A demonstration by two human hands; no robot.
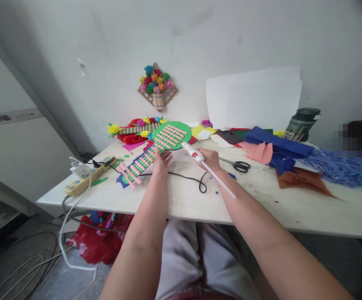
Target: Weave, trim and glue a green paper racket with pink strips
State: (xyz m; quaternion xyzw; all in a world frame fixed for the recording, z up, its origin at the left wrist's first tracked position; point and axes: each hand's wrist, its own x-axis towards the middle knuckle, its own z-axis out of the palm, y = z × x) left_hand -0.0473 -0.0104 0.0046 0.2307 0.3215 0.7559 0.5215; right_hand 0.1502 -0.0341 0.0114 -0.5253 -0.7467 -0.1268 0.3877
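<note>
My left hand (162, 160) grips a guitar-shaped paper craft (149, 155) near the middle, its thumb on the front and its fingers at the edge. The craft has a green face with pink strips across it, a round upper end and pegs at the lower left. A white hot glue gun (194, 152) is in my right hand (210, 158), its nozzle close to the right edge of the round end. Whether the nozzle touches the craft I cannot tell. A long white glue stick (221, 183) trails out of its back.
Black-handled scissors (240, 166) lie right of my right hand. Folded blue paper (277, 141), brown paper (302, 182) and blue shreds (346, 166) cover the table's right. A power strip (85, 179) with cables sits at left. A dark bottle (301, 125) stands behind; another person is partly visible at right.
</note>
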